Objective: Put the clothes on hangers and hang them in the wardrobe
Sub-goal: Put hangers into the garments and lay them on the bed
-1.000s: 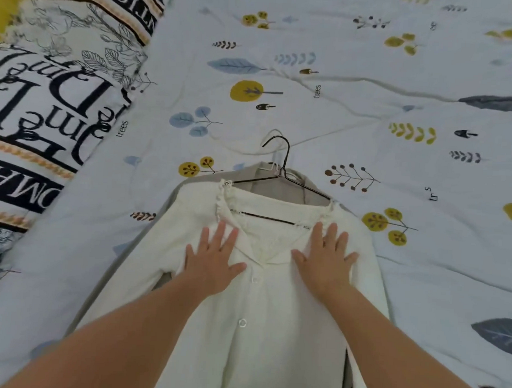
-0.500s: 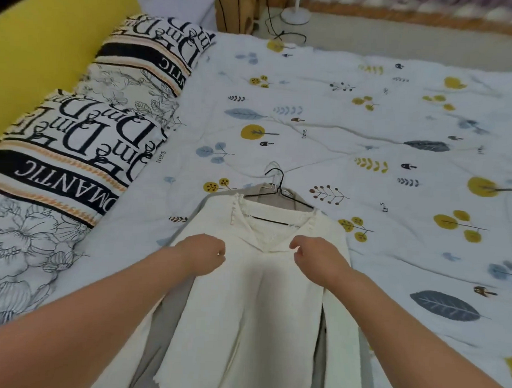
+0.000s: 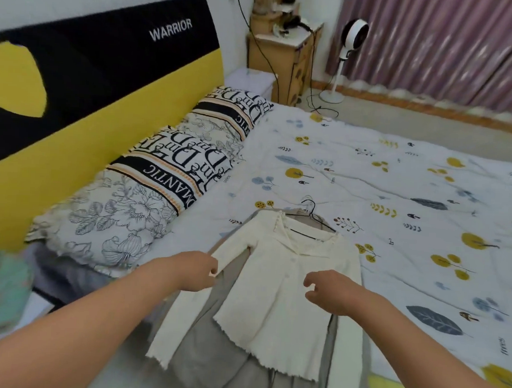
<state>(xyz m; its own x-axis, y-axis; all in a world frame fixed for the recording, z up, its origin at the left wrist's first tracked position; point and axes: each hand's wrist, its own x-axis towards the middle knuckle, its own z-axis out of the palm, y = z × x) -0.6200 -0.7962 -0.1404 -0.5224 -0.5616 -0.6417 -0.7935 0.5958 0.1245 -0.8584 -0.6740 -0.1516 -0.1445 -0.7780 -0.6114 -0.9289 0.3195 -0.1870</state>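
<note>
A cream button-front cardigan [image 3: 270,300] lies flat on the bed on a black wire hanger [image 3: 312,211], whose hook points toward the far side. Under it a grey garment [image 3: 210,341] spreads out, its own hanger mostly hidden. My left hand [image 3: 197,272] hovers at the cardigan's left sleeve with fingers loosely curled and nothing visibly in them. Over the cardigan's right front my right hand [image 3: 328,291] is raised, fingers bent and holding nothing.
The bed's leaf-print quilt [image 3: 410,200] stretches right and far. Lettered pillows [image 3: 173,172] line a yellow and black headboard [image 3: 86,78] on the left. A green fabric pile [image 3: 1,294] sits at the left edge. Beyond stand a wooden nightstand [image 3: 281,51], a fan [image 3: 354,36] and curtains.
Both hands went from flat on the cardigan's chest to curled, then drew back toward me and off it. The view rose and pulled back to show the headboard and room.
</note>
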